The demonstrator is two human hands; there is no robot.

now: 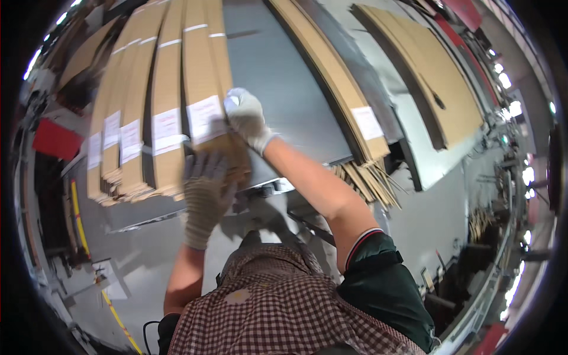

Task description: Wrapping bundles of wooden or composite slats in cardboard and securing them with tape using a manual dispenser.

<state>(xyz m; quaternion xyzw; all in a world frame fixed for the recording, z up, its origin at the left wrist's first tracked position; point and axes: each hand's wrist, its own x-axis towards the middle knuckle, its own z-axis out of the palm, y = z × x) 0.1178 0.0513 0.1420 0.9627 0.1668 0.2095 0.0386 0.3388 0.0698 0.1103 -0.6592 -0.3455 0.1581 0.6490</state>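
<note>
Long brown cardboard strips, bundled in stacks, lie side by side on a dark grey tabletop (278, 89). The stack nearest my hands (201, 65) has a white paper label (206, 117) near its close end and a white band farther up. My left hand (206, 198), in a pale knit glove, rests on that stack's near end with its fingers stretched out, slightly blurred. Against the stack's right edge, beside the label, my gloved right hand (247, 118) is closed, fingers curled. Whatever it may grip there is hidden.
More labelled cardboard stacks (133, 106) stand to the left. Another labelled strip stack (337, 77) lies right of the bare tabletop, with loose thin strips (370, 183) jutting out below. A wide cardboard pile (432, 77) sits farther right. Yellow tape (78, 216) marks the floor at left.
</note>
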